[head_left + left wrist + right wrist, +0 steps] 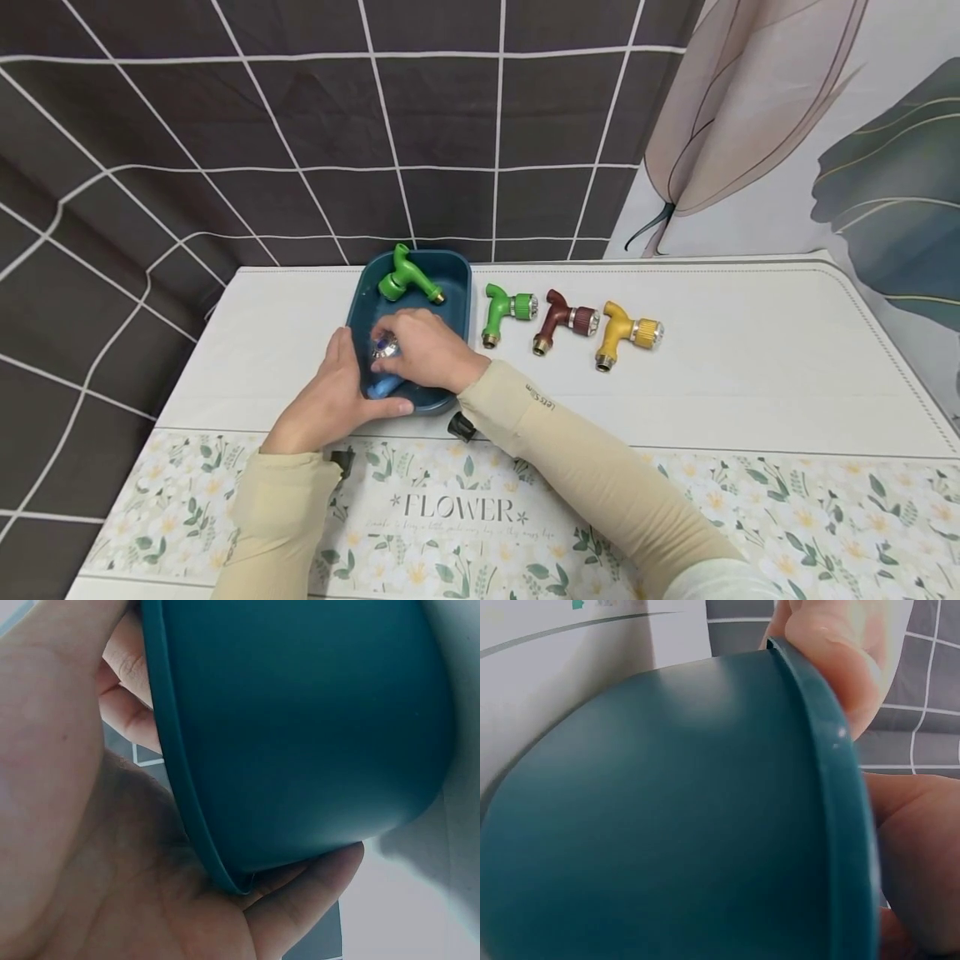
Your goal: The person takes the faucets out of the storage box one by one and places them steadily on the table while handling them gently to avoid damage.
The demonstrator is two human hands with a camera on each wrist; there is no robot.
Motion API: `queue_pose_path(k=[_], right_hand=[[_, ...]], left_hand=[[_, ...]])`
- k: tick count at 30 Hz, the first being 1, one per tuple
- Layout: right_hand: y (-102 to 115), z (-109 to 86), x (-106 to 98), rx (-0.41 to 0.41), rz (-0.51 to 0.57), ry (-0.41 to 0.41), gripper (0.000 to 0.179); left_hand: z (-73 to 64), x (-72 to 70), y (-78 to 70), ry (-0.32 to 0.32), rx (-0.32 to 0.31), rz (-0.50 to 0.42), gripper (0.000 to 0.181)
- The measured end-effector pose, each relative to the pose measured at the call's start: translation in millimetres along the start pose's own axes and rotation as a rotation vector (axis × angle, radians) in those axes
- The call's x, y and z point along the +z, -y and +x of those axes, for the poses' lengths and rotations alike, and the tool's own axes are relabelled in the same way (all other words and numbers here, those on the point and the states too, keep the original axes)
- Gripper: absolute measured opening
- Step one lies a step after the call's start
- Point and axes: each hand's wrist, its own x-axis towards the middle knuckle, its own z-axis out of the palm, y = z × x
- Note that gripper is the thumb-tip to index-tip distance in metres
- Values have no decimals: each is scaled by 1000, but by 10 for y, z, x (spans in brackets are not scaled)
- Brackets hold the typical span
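A dark teal basin [462, 287] stands on the table, and its outer wall [300, 735] fills much of both wrist views. My left hand [330, 396] braces its near left corner. Straight fingers lie along the outer side, while the thumb stretches over the front rim. Inside the basin, my right hand [426, 346] pinches the silver knob end of a blue faucet [386, 385]. The right fingers hide part of that faucet. Farther back in the basin lies a green faucet [408, 277], its spout up against the far rim.
Right of the basin, a row of faucets lies on the white tabletop: green [495, 312], dark red [555, 318] and yellow [617, 332]. A flowered mat strip [457, 533] runs along the front. The dark tile-patterned backdrop [450, 142] rises right behind the table's far edge.
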Motion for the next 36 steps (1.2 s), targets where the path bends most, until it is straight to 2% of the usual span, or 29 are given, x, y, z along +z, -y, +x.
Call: queue_pose_path(k=[9,23,36], right_hand=[[0,-43,-82,2,8,-43,32],[-30,-127,-227,5,45,-144,32],[-103,-191,-304,-51,30,-162,37]], left_hand=[[-7,3,8,1,18,-25,114],[-30,-25,-14,53,-84,-22,129],[-22,-40,-32,55,-98,-4,132]])
